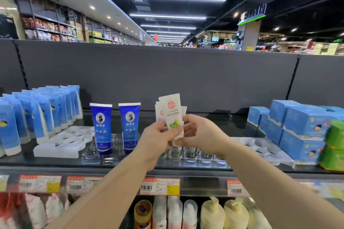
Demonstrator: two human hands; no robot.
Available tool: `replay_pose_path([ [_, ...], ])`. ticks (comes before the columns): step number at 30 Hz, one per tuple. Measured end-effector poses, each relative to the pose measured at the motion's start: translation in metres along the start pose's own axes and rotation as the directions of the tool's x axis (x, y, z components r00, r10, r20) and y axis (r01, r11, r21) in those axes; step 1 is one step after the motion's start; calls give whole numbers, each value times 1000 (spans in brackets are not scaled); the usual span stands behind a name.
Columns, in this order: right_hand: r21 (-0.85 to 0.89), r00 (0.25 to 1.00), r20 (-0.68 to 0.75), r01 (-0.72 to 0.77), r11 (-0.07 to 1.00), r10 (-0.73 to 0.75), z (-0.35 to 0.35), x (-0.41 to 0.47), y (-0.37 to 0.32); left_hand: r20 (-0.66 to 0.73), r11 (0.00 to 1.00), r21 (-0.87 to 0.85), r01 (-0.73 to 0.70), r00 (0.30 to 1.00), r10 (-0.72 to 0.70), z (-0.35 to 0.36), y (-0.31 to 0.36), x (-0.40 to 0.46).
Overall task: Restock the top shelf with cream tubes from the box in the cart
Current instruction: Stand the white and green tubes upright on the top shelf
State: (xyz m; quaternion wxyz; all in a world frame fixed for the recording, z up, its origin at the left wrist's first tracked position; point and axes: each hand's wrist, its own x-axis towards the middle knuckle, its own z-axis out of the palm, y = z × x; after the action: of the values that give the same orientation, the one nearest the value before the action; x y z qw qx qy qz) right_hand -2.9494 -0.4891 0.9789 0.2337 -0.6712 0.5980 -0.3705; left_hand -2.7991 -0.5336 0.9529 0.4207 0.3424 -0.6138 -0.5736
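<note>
Above the clear holder tray (186,156) on the top shelf (167,170), held a bunch of white cream tubes (172,111) upright, caps down. Left hand (158,135) closed in a grip round the lower ends of the tubes; right hand (197,132) pinched the foremost tube near its cap, fingers curled. Both grips met just above the tray, tubes clear of its sockets. Left of the tray, stood two dark blue tubes (101,126) upright in clear sockets, a white foam insert (63,143) beside them, and rows of light blue tubes (37,117) further left. Right of the tray, stacked light blue boxes (301,126) and green packs (333,147). Below the tray, ran price labels (160,186) along the shelf edge, with bottles (212,212) underneath.
</note>
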Motion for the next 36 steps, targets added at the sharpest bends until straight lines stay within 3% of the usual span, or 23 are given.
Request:
replay_pose_path([
  [4,-14,1000,-14,-27,1000,27,-4,0,9,74,1000,-13,28,997,-27,4,2,4],
  [6,-13,994,-96,-51,999,50,-13,6,18,96,988,149,-40,995,26,-1,0,2],
  [7,-7,985,-157,-76,997,74,-18,9,25,111,937,333,-101,992,67,-6,-2,0],
  [9,6,964,-232,-133,991,131,-27,17,39,174,735,648,-200,978,113,-13,-11,-6],
  [11,15,961,-215,-172,985,171,-28,25,53,248,606,757,-244,966,80,-17,-23,-14],
  [16,-21,965,-163,-213,977,207,-11,39,72,303,490,821,-292,951,60,-21,-37,-15],
  [36,-256,980,-87,-193,947,176,-6,48,79,309,498,824,-272,951,8,-26,-42,-8],
])
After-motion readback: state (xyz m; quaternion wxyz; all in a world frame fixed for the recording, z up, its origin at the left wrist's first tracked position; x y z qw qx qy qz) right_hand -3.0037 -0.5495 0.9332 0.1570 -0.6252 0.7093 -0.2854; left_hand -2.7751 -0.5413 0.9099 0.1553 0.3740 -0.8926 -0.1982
